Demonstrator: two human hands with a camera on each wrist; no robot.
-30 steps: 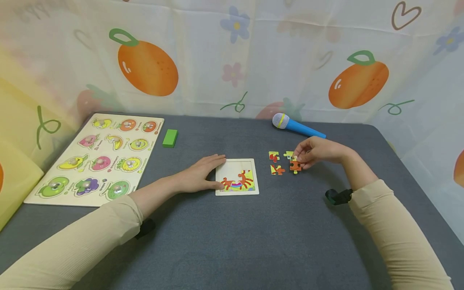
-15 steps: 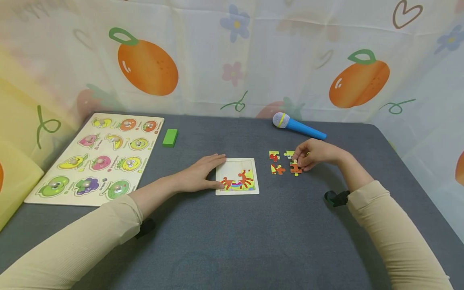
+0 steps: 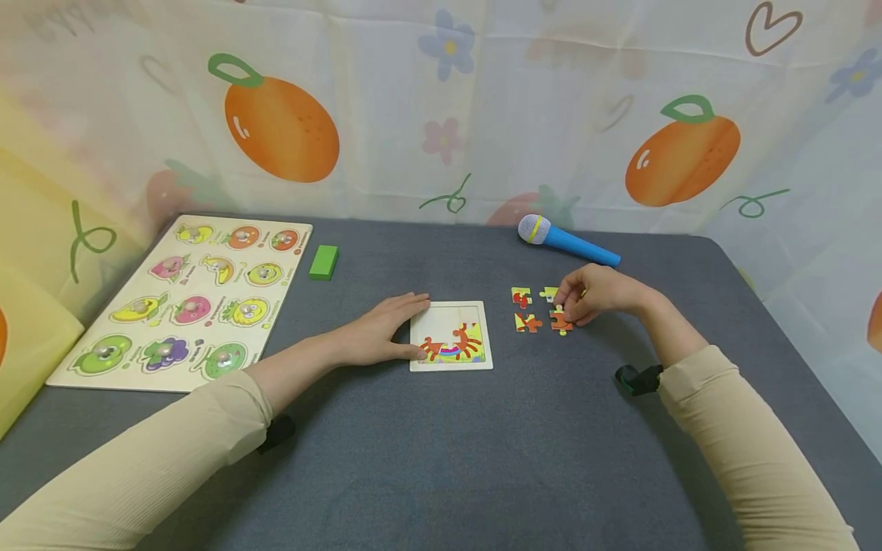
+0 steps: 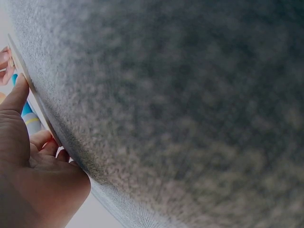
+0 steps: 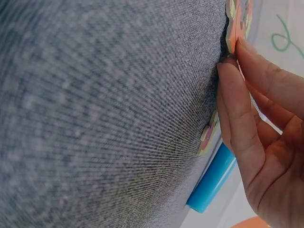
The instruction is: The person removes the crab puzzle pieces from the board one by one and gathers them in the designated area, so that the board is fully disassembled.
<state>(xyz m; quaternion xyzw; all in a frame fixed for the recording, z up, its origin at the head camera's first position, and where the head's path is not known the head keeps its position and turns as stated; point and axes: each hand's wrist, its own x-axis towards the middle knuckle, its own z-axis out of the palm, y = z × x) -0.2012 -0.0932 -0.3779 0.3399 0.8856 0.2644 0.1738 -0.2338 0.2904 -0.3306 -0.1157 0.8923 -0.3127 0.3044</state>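
Observation:
My left hand [image 3: 381, 330] rests along the left side of a small wooden puzzle tray [image 3: 450, 366], fingertips at its upper left corner and thumb at the lower left. Red and rainbow-coloured puzzle pieces [image 3: 452, 348] fill the tray's lower part; its upper part is bare. In the right wrist view, my right hand [image 5: 270, 137] pinches the edge of an orange-red puzzle piece [image 5: 236, 26] between thumb and finger, close over the cloth. Beside that hand lie loose pieces: a red and yellow one [image 3: 521, 297], another below it [image 3: 528, 323] and one partly hidden by the fingers [image 3: 548, 293].
A blue toy microphone [image 3: 572, 242] lies behind my right hand. At the left is a large fruit peg board [image 3: 213, 302], with a green block [image 3: 323, 262] near its upper right side. A printed curtain [image 3: 386, 115] rises along the back of the grey table [image 3: 441, 459].
My right hand has shifted slightly, and the piece in its fingers has come a little nearer and turned. The left hand and tray have stayed put.

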